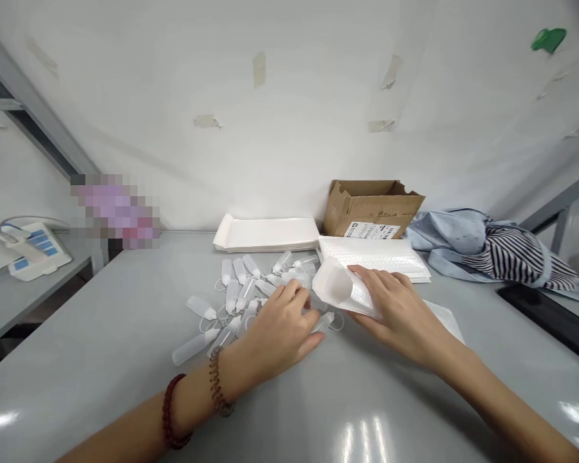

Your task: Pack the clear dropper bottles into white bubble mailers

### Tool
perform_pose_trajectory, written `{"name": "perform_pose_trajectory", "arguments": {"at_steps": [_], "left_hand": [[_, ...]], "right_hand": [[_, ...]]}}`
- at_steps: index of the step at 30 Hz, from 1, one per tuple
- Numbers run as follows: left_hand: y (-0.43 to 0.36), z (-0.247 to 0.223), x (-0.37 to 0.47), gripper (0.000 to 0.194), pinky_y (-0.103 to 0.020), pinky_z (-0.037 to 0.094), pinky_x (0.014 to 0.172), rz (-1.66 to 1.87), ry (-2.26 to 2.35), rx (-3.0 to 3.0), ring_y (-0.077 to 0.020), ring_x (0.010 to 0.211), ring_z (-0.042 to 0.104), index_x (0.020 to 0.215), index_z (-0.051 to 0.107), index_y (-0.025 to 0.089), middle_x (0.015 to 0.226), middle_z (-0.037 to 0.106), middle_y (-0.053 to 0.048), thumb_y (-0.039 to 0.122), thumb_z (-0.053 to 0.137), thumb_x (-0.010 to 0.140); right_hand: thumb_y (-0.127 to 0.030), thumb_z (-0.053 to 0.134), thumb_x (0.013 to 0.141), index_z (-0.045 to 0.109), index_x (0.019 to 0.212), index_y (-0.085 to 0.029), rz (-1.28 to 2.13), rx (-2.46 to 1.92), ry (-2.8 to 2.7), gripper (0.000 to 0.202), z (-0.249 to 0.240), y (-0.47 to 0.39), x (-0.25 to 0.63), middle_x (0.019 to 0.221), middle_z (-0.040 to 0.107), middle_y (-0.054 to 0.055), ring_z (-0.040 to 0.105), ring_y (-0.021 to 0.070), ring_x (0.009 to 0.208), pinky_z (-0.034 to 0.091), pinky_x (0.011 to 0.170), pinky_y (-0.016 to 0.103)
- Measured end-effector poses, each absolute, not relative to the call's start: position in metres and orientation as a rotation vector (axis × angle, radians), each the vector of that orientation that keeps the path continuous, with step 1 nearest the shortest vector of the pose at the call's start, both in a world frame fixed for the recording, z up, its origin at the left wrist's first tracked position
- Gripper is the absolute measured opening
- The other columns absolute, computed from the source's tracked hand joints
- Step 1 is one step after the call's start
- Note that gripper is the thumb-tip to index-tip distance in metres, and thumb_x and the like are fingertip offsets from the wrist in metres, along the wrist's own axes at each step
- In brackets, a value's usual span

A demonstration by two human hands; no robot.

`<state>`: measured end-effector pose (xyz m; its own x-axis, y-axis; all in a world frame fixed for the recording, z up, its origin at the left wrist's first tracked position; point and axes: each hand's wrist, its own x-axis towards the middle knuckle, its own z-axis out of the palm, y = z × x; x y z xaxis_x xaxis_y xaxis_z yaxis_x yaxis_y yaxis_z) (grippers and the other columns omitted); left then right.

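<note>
Several translucent squeeze bottles point(191, 347) with thin looped cap ties lie in a loose pile mid-table. Over the right part of the pile is my left hand point(284, 328), its fingers curled down; whether they hold a bottle is hidden. A small bottle point(324, 321) lies just beyond its thumb. My right hand point(390, 308) grips a white padded envelope point(340, 289), whose mouth gapes toward my left hand. Behind it rests a stack of white bubble envelopes point(376, 254), and further left a stack of white flat envelopes point(270, 233).
An open cardboard box point(374, 209) stands against the wall. To the right are a blue and striped cloth bag point(511, 251) and a black flat object point(550, 321). A white device point(41, 251) sits on a separate surface at left.
</note>
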<state>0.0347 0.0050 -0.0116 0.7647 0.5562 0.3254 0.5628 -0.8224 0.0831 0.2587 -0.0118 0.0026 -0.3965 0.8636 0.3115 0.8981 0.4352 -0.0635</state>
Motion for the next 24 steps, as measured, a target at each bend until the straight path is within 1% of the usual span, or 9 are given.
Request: {"name": "perform_pose_trajectory", "arguments": {"at_steps": [4, 7, 10, 12, 14, 15, 19, 21, 24], "left_hand": [[-0.002, -0.018, 0.039, 0.015, -0.038, 0.049, 0.071, -0.48, -0.996, -2.873, -0.0252, 0.086, 0.048, 0.071, 0.061, 0.012, 0.086, 0.056, -0.01, 0.024, 0.066, 0.079], [-0.005, -0.014, 0.031, 0.014, -0.035, 0.048, 0.069, -0.57, -0.992, -2.997, -0.0228, 0.083, 0.047, 0.067, 0.059, 0.014, 0.082, 0.055, -0.008, 0.022, 0.066, 0.076], [-0.005, 0.0, 0.017, 0.009, -0.03, 0.046, 0.068, -0.792, -0.959, -3.227, -0.0194, 0.082, 0.047, 0.075, 0.059, 0.016, 0.08, 0.055, -0.004, 0.021, 0.066, 0.076], [-0.003, 0.01, 0.009, 0.007, -0.028, 0.045, 0.068, -1.023, -0.972, -3.29, -0.0169, 0.079, 0.047, 0.079, 0.058, 0.017, 0.076, 0.055, -0.002, 0.021, 0.064, 0.078], [0.001, 0.016, 0.003, 0.007, -0.028, 0.044, 0.067, -1.217, -1.064, -3.224, -0.0155, 0.075, 0.048, 0.077, 0.057, 0.018, 0.071, 0.055, 0.0, 0.022, 0.062, 0.08], [0.004, 0.016, 0.001, 0.008, -0.028, 0.043, 0.066, -1.252, -1.137, -3.168, -0.015, 0.073, 0.049, 0.075, 0.056, 0.018, 0.069, 0.055, 0.001, 0.022, 0.061, 0.08], [0.012, 0.009, -0.002, 0.013, -0.027, 0.042, 0.061, -1.062, -1.421, -2.995, -0.0141, 0.066, 0.052, 0.072, 0.057, 0.016, 0.068, 0.058, 0.001, 0.025, 0.061, 0.081], [0.014, 0.003, -0.002, 0.013, -0.027, 0.042, 0.06, -0.974, -1.398, -3.008, -0.0145, 0.065, 0.053, 0.077, 0.06, 0.016, 0.067, 0.06, 0.001, 0.028, 0.061, 0.083], [0.013, -0.004, -0.002, 0.015, -0.028, 0.043, 0.063, -0.955, -1.211, -3.065, -0.016, 0.069, 0.053, 0.089, 0.065, 0.017, 0.067, 0.06, 0.0, 0.031, 0.061, 0.086]], "right_hand": [[-0.029, 0.052, 0.085, 0.036, 0.127, -0.018, -0.192, -1.505, -2.395, 0.047, 0.001, -0.013, 0.257, 0.112, 0.061, 0.014, 0.057, 0.0315, 0.098, 0.041, 0.083, 0.048], [-0.028, 0.052, 0.083, 0.034, 0.131, -0.016, -0.257, -1.48, -2.393, 0.052, 0.001, -0.015, 0.257, 0.109, 0.06, 0.015, 0.056, 0.0319, 0.096, 0.042, 0.081, 0.047], [-0.027, 0.05, 0.083, 0.033, 0.132, -0.016, -0.322, -1.477, -2.395, 0.053, 0.001, -0.015, 0.257, 0.105, 0.059, 0.015, 0.056, 0.0321, 0.092, 0.042, 0.079, 0.047], [-0.026, 0.05, 0.083, 0.034, 0.132, -0.015, -0.327, -1.492, -2.413, 0.053, 0.0, -0.015, 0.257, 0.103, 0.059, 0.015, 0.056, 0.0321, 0.091, 0.043, 0.078, 0.047], [-0.024, 0.05, 0.082, 0.034, 0.131, -0.014, -0.292, -1.507, -2.441, 0.053, -0.002, -0.014, 0.255, 0.103, 0.059, 0.015, 0.055, 0.0318, 0.091, 0.043, 0.079, 0.047], [-0.024, 0.05, 0.081, 0.034, 0.131, -0.014, -0.271, -1.509, -2.456, 0.053, -0.003, -0.014, 0.254, 0.103, 0.059, 0.015, 0.055, 0.0317, 0.091, 0.043, 0.079, 0.047], [-0.02, 0.052, 0.079, 0.032, 0.133, -0.012, -0.213, -1.476, -2.517, 0.058, -0.008, -0.018, 0.245, 0.108, 0.058, 0.016, 0.054, 0.0321, 0.096, 0.041, 0.083, 0.048], [-0.019, 0.053, 0.078, 0.031, 0.134, -0.011, -0.193, -1.446, -2.539, 0.06, -0.01, -0.021, 0.24, 0.11, 0.058, 0.016, 0.053, 0.0321, 0.098, 0.04, 0.085, 0.049], [-0.019, 0.052, 0.08, 0.032, 0.134, -0.011, -0.14, -1.398, -2.569, 0.058, -0.013, -0.024, 0.233, 0.109, 0.058, 0.016, 0.053, 0.0313, 0.098, 0.04, 0.084, 0.048]]}}
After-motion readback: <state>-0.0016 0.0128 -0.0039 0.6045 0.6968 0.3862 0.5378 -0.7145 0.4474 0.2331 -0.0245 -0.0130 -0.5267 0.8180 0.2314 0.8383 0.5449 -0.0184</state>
